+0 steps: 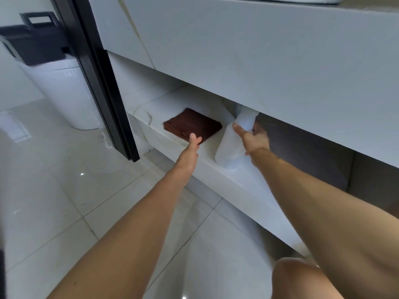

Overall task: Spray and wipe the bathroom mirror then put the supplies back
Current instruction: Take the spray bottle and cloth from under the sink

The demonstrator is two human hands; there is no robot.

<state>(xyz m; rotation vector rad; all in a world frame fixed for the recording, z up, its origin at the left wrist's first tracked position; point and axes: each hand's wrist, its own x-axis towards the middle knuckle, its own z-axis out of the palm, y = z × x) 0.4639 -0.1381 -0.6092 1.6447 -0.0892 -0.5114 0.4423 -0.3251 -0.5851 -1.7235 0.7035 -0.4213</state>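
Note:
A folded dark brown cloth (pixel 193 124) lies on the white shelf (pixel 248 180) under the vanity. My left hand (pixel 191 151) pinches the cloth's near corner between thumb and fingers. To its right a white spray bottle (pixel 230 147) leans tilted, its base at the shelf's front edge and its head hidden under the vanity front. My right hand (pixel 253 138) is wrapped around the bottle's upper part.
The white vanity front (pixel 259 50) overhangs the shelf closely. A black door frame (pixel 103 83) stands at the left, with a white toilet (pixel 64 93) behind it. Glossy white floor tiles (pixel 86 201) lie below. My knee (pixel 302 279) shows at bottom right.

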